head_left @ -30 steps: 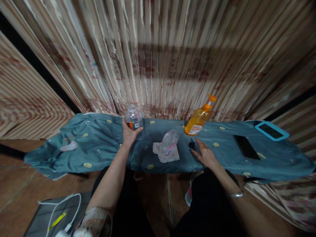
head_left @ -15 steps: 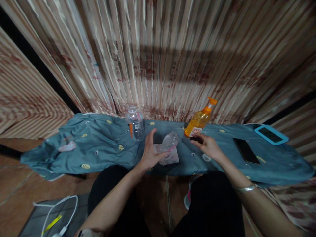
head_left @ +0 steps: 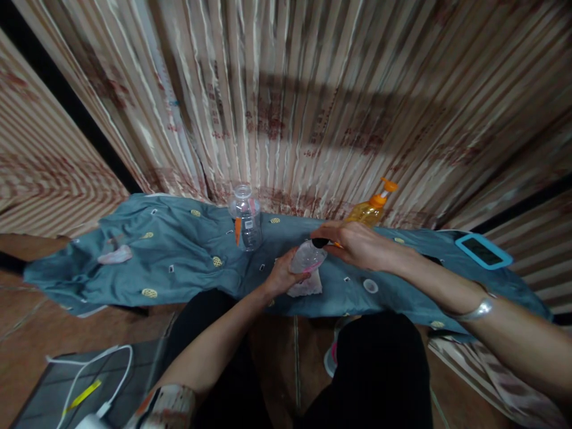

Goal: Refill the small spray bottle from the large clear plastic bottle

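My left hand is wrapped around a small clear plastic bottle, which leans with its mouth toward the upper right. At that mouth, my right hand pinches a small black cap; whether it is threaded on cannot be told. Beneath the bottle lies a crumpled white tissue or wrapper. Just behind my right hand stands a pump bottle of orange liquid, its lower part hidden by the hand.
A larger clear bottle stands to the left, open-topped. On the cloth-covered board lie a clear round lid, a blue-framed device and a crumpled pale piece. A dark phone is mostly hidden by my right forearm.
My left hand has closed around the clear bottle and lifted it slightly. My right hand has brought the black cap leftward from beside the pump bottle to the clear bottle's mouth.
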A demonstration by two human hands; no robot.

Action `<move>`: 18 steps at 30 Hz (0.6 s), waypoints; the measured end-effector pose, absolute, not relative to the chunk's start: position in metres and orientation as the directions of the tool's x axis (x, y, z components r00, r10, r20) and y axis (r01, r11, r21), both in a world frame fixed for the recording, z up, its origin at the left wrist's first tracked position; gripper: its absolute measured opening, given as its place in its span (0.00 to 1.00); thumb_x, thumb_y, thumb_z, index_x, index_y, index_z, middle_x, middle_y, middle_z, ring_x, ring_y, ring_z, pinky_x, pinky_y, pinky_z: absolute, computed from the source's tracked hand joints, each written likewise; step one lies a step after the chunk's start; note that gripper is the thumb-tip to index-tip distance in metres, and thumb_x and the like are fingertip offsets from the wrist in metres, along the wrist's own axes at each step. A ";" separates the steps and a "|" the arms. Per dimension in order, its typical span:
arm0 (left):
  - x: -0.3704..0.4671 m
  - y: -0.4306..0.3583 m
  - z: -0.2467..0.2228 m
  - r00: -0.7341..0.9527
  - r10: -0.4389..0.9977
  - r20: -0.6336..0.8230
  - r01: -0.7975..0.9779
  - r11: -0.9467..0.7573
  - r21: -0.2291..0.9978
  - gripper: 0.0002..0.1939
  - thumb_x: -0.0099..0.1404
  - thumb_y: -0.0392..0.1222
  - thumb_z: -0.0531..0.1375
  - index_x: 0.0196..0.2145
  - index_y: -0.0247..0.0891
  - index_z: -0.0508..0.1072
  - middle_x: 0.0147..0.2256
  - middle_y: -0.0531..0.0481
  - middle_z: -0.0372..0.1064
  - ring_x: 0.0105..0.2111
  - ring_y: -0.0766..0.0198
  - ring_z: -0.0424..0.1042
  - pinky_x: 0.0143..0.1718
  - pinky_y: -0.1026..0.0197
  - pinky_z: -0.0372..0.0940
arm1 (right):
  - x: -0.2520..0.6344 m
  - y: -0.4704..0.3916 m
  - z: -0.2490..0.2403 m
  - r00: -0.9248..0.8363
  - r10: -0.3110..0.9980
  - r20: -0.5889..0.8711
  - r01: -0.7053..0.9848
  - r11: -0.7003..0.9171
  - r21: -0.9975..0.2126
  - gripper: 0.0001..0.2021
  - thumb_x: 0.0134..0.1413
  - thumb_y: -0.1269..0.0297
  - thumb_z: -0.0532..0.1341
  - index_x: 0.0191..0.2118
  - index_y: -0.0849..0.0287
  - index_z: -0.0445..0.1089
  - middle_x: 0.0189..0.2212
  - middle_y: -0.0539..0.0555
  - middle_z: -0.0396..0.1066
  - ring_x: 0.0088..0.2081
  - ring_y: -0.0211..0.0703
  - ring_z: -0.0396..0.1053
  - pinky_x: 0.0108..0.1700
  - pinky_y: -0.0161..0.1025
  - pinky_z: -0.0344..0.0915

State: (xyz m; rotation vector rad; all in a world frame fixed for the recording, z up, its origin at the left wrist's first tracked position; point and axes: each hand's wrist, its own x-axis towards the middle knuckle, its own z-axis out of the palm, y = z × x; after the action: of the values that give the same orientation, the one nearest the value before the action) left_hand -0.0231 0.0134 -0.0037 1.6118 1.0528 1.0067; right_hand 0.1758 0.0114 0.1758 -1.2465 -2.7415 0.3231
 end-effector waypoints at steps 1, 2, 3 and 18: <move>-0.023 0.014 -0.004 0.305 0.943 0.136 0.177 -0.196 0.964 0.32 0.51 0.39 0.76 0.54 0.41 0.76 0.47 0.48 0.81 0.50 0.50 0.79 0.57 0.48 0.72 | 0.173 0.014 0.177 -0.665 0.747 -0.007 0.729 0.647 -0.225 0.15 0.63 0.69 0.61 0.52 0.57 0.78 0.49 0.56 0.80 0.50 0.48 0.78 0.53 0.41 0.70; -0.024 0.014 -0.005 0.308 0.942 0.134 0.172 -0.194 0.966 0.32 0.51 0.39 0.77 0.53 0.40 0.76 0.47 0.47 0.81 0.49 0.49 0.79 0.56 0.48 0.72 | 0.171 0.017 0.179 -0.672 0.740 -0.028 0.728 0.653 -0.211 0.14 0.62 0.70 0.62 0.51 0.57 0.79 0.48 0.55 0.80 0.49 0.47 0.78 0.52 0.40 0.70; -0.024 0.015 -0.005 0.308 0.942 0.133 0.170 -0.192 0.967 0.32 0.51 0.39 0.77 0.53 0.40 0.77 0.47 0.47 0.81 0.49 0.49 0.79 0.56 0.48 0.73 | 0.169 0.020 0.179 -0.677 0.734 -0.048 0.727 0.658 -0.197 0.14 0.61 0.71 0.62 0.50 0.57 0.79 0.46 0.54 0.80 0.49 0.47 0.78 0.51 0.40 0.69; -0.022 0.017 -0.008 0.314 0.940 0.135 0.134 -0.185 0.974 0.32 0.50 0.37 0.77 0.53 0.39 0.77 0.47 0.46 0.81 0.49 0.48 0.79 0.56 0.47 0.73 | 0.155 0.033 0.176 -0.557 0.830 -0.004 0.830 0.557 -0.030 0.19 0.58 0.49 0.71 0.46 0.60 0.78 0.36 0.57 0.81 0.44 0.55 0.81 0.46 0.43 0.70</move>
State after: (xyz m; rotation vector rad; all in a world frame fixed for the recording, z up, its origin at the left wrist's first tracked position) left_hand -0.0225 0.0175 -0.0081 1.5776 1.0068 1.0084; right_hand 0.1551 0.0329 0.1755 -1.4730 -2.7621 0.0449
